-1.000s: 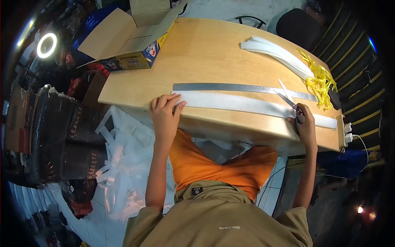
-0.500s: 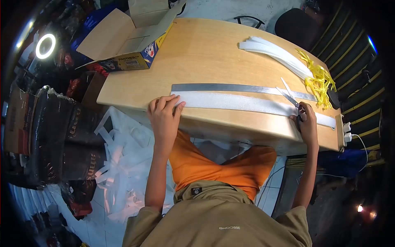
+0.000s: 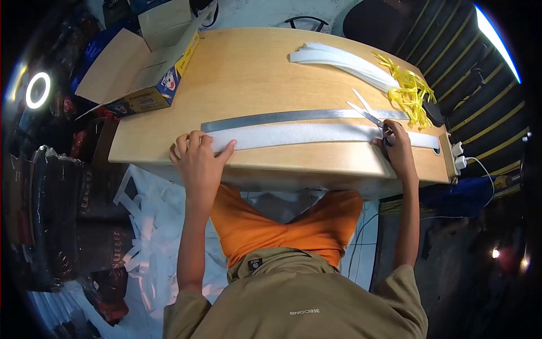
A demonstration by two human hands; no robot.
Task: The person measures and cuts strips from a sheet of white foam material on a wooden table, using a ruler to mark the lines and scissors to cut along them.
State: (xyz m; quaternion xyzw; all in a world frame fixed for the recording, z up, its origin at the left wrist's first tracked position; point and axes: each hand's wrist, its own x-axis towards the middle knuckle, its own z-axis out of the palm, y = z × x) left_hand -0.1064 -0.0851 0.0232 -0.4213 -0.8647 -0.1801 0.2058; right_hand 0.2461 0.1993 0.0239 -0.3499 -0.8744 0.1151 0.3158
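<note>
A long white foam strip (image 3: 293,134) lies along the near side of the wooden table, just in front of a metal ruler (image 3: 271,117). At the strip's left end rests my left hand (image 3: 199,161), its thumb and fingers spread apart and touching the foam. My right hand (image 3: 400,147) grips the scissors (image 3: 367,114) by the handles, over the right part of the strip. The scissor blades stand apart and point up and left across the ruler. Part of the strip is hidden beneath my right hand.
A bundle of white strips (image 3: 344,65) and a heap of yellow ribbon (image 3: 415,90) lie at the table's back right. An opened cardboard box (image 3: 148,100) stands back left. White plugs (image 3: 460,155) sit at the right edge. Loose strips (image 3: 149,237) litter the floor.
The view has shifted, so the table sits farther left in it. My left fingers and thumb have spread wider at the strip's end. The right hand still holds the scissors with blades apart.
</note>
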